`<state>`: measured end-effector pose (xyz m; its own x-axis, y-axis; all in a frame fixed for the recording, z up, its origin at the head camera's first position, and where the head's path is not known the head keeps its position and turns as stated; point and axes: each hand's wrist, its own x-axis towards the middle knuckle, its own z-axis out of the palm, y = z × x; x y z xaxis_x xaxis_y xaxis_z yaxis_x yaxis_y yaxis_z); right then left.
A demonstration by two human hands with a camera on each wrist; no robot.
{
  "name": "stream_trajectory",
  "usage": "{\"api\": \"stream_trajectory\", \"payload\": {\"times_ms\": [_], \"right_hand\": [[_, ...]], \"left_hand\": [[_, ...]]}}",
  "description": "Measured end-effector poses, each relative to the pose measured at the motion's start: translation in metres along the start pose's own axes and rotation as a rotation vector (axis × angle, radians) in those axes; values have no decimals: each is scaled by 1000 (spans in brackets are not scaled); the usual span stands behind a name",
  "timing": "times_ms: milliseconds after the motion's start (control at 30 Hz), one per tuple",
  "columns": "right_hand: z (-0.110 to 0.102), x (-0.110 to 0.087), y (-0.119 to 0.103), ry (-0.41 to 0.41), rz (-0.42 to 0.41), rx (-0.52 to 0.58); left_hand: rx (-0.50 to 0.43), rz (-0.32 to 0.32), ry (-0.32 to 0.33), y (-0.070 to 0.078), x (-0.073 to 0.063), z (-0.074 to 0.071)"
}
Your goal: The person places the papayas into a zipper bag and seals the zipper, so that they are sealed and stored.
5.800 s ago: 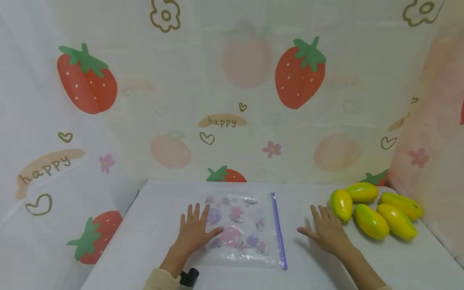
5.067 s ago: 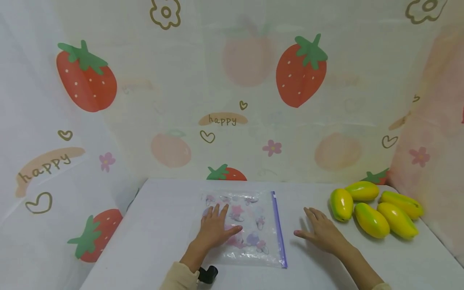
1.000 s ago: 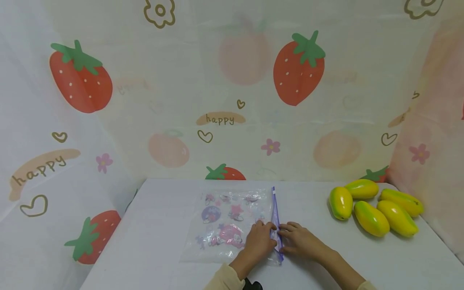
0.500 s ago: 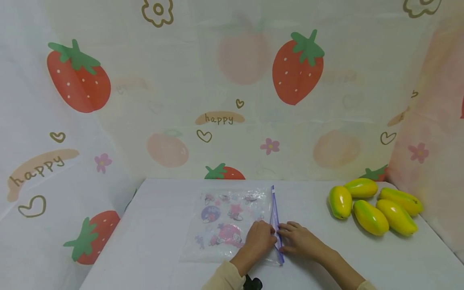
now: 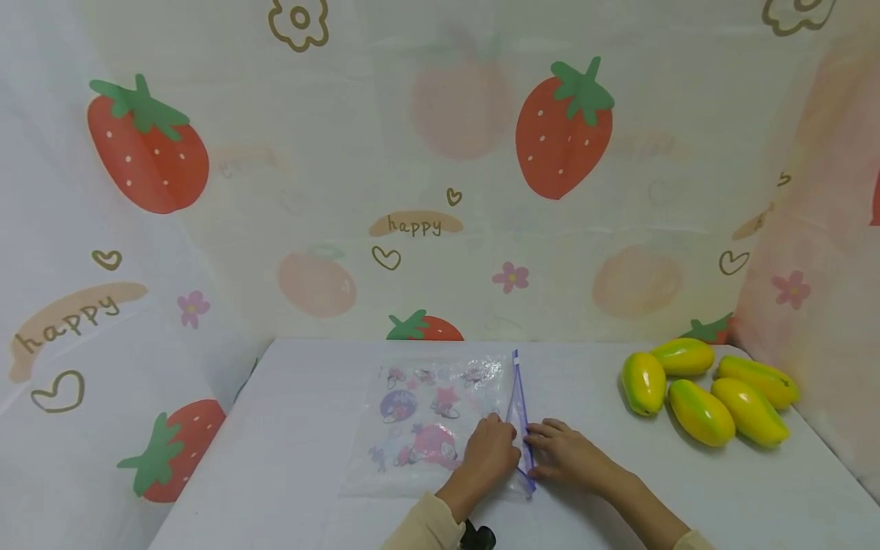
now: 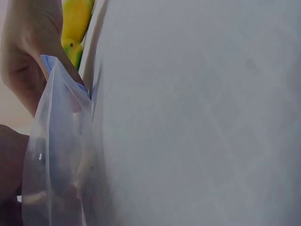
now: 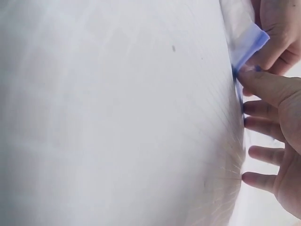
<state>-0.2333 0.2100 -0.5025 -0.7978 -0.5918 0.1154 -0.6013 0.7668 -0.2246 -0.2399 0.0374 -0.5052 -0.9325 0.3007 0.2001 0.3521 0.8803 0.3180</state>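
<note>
A clear zip bag [image 5: 406,477] printed with pink and purple cartoon figures lies flat on the white table. Its purple zip edge [image 5: 520,393] is on the right, and the two lips are parted into a narrow gap. My left hand [image 5: 490,454] pinches the upper lip with curled fingers and lifts it slightly. Against the lower lip rests my right hand [image 5: 567,458]; in the right wrist view its thumb [image 7: 263,87] touches the purple strip while its straight fingers are spread along the table. Seen from the left wrist, the clear bag film [image 6: 61,141] rises into a peak.
Several yellow-green mangoes [image 5: 701,412] lie in a group on the right of the white table [image 5: 289,428]. A curtain with strawberry prints [image 5: 564,130] hangs behind and at both sides. A black wrist device [image 5: 477,537] sits below the left sleeve [image 5: 429,527].
Both hands have come from apart to the bag's purple edge. Its lips have since been drawn apart, the gap widening slightly over the last second. The mangoes have not moved.
</note>
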Motion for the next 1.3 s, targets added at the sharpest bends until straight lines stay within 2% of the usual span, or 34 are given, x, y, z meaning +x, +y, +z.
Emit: {"api": "stream_trajectory", "payload": {"times_ms": [233,600,867,967,1300], "right_hand": [[-3,1,-2,-23,11,6],[-2,1,-1,-29,25,13],[-1,1,1,-35,18,26],[-2,1,1,-29,20,32],[1,1,2,-6,16,32]], "left_hand": [[64,7,13,1,-1,-1],[136,151,-8,-5,-1,-10],[81,151,-57,-16,1,-2],[103,159,-50,-18,-1,-1],[178,105,-74,-23,-7,-4]]}}
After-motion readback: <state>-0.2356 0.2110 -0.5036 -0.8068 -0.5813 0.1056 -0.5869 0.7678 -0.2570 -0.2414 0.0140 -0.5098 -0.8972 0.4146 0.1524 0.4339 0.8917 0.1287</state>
